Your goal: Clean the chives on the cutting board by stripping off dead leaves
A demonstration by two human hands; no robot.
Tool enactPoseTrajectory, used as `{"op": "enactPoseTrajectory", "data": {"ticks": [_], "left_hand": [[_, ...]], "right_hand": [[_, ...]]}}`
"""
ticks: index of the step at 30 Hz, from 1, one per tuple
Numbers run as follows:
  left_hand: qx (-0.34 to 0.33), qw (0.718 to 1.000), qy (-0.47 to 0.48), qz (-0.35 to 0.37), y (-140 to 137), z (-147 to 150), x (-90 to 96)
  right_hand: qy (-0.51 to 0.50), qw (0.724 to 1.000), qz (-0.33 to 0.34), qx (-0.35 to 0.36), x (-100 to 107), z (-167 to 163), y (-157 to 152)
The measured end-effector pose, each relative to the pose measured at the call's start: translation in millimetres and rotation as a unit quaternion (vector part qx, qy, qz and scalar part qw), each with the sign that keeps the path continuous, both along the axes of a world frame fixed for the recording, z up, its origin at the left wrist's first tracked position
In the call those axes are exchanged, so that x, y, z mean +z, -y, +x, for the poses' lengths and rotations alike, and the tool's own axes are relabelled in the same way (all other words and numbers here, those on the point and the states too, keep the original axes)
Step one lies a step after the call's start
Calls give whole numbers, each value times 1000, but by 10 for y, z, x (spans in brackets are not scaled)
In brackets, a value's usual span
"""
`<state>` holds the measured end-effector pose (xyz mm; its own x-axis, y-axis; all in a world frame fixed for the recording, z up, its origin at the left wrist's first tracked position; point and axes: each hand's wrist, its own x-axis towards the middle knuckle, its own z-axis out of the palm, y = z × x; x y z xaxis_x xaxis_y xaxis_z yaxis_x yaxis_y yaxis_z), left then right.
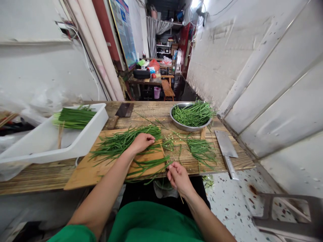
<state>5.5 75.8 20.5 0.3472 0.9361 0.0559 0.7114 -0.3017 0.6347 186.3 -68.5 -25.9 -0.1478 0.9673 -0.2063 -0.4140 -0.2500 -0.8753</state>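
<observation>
Green shirt (156,223) at the near edge; beyond it, a large pile of green stalks (113,145) lies under and beside the left hand (141,143), and a smaller bunch (149,164) lies between both hands.

The right hand (178,176) is closed in a pinch on a thin stick (163,149) that slants past the bunch's end; the left hand's fingers are curled near the pile's right end, and I cannot tell whether they grip anything. The wooden table (148,108) carries a cutting board (82,176) under the stalks, a white tray (50,156) at left, a metal bowl (188,127) of stalks at far right, and two cleavers. Behind stand pale walls, another table, a bench (168,88) and a purple bin (156,92).
</observation>
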Motion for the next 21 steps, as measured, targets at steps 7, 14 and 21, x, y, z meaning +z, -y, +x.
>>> {"op": "enactPoseTrajectory", "data": {"ticks": [7, 14, 21], "left_hand": [[-1, 1000, 18, -7, 8, 0, 46], [-15, 999, 28, -9, 37, 48, 24], [-24, 999, 37, 4, 55, 71, 33]], "right_hand": [[2, 1000, -2, 5, 10, -7, -10], [4, 1000, 0, 4, -12, -4, -7], [5, 1000, -2, 2, 8, -10, -9]]}}
